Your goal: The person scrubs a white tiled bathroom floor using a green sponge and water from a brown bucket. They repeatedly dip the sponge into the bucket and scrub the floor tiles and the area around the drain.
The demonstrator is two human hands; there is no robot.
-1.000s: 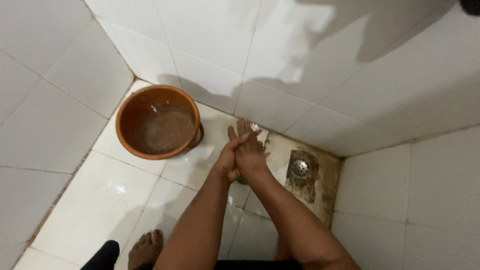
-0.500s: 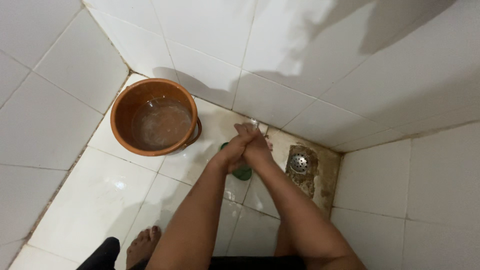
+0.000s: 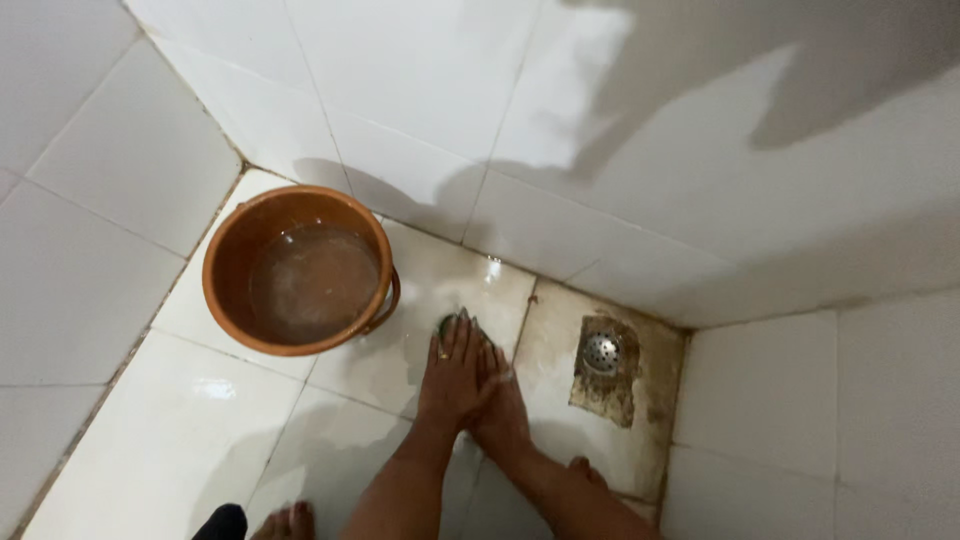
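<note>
Nearest the camera: bare toes (image 3: 285, 522) at the bottom edge, beside a dark bit of clothing; another foot (image 3: 585, 470) shows partly behind the right forearm; both stand on the wet white floor (image 3: 190, 420).

Next out: 2 forearms rise from the bottom edge and meet over the floor; the left hand (image 3: 455, 368) lies on top, palm down, fingers straight and close together, pointing away from the person toward the wall; a ring shows on 1 finger; the right hand (image 3: 503, 405) sits under and just to the right of it, pressed against it; its fingers are mostly covered, so whether they are curled or flat cannot be told; neither hand visibly grips anything.

At the left fingertips: a small dark green object (image 3: 447, 325), only an edge of it visible, lying on the floor just beyond and slightly left of the fingers; the left hand is the nearer to it; its shape and long axis cannot be read; whether the fingertips touch it cannot be told.

Further out: an orange bucket (image 3: 225, 290) holding cloudy water stands to the left, near the hands but apart; a round metal drain (image 3: 600, 352) in a stained patch lies to the right, apart.

Farthest: tiled white walls (image 3: 560, 120) meeting in corners, with shadows across them.
</note>
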